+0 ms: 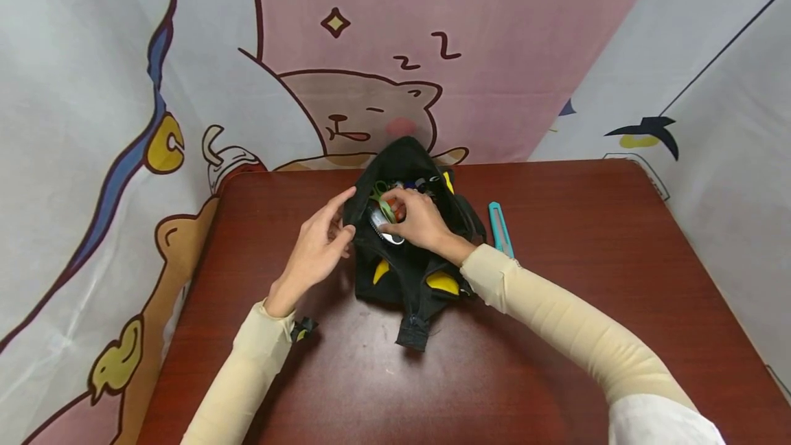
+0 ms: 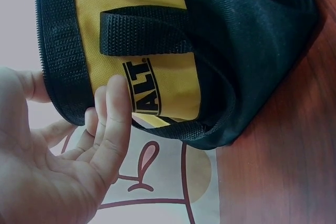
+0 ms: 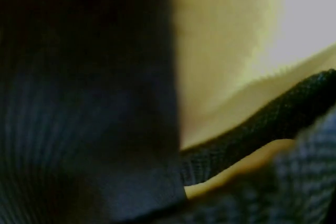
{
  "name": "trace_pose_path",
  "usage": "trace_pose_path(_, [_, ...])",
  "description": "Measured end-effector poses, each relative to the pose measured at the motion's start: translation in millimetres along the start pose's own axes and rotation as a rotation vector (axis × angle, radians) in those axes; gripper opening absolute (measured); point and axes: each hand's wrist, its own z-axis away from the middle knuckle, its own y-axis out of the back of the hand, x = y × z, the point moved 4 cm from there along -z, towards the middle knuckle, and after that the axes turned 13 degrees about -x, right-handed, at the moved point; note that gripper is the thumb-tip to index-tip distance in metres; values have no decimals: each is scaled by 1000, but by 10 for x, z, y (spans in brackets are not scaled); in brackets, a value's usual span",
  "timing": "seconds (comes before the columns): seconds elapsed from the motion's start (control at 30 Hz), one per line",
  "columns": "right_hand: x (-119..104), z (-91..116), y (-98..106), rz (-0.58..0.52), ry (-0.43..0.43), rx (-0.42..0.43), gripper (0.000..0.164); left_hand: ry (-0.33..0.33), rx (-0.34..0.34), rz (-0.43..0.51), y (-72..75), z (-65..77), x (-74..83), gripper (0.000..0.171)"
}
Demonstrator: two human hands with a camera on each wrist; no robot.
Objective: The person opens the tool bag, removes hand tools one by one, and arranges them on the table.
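A black and yellow tool bag (image 1: 420, 259) stands unzipped on the table, its opening turned up. My left hand (image 1: 314, 244) holds the left rim of the bag; in the left wrist view its fingers (image 2: 113, 124) lie along the yellow side printed "ALT", thumb at the zipped edge. Inside the opening is my right hand (image 1: 420, 218), fingers bent over the contents. Near its fingertips are green-handled scissors (image 1: 380, 189), something orange and a silver-white object (image 1: 392, 237). Whether it grips any of them cannot be told. Dark blurred fabric fills most of the right wrist view.
A teal box cutter (image 1: 500, 229) lies on the brown table (image 1: 593, 259) right of the bag, close to my right forearm. A strap (image 1: 413, 332) hangs from the bag's near side. Behind the table hangs a printed cartoon cloth (image 1: 494, 88).
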Motion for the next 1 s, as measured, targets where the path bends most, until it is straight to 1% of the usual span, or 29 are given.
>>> trace_pose_path(0.23, [53,-35,-69,18,-10,-6,59,-6,-11,-4,-9,-16,-3,68])
trace_pose_path(0.4, [96,-83,-128,51,-7,-20,62,2,-11,6,-8,5,-22,68])
trace_pose_path(0.57, [135,-123,-184,57,-8,-28,64,6,-9,3,-7,15,-29,68])
trace_pose_path(0.67, [263,-187,-255,82,4,-4,65,7,-10,-2,-10,12,-25,68])
trace_pose_path(0.77, [308,-209,-280,87,10,8,67,7,-11,-2,-12,17,-19,68])
trace_pose_path(0.83, [305,-208,-277,76,9,4,70,8,-9,0,-10,19,-21,68])
trace_pose_path(0.93, [417,-274,-328,85,15,6,74,7,-9,6,-6,25,-24,68])
trace_pose_path(1.0, [441,-299,-346,97,7,-8,76,10,-9,11,-4,28,-34,69])
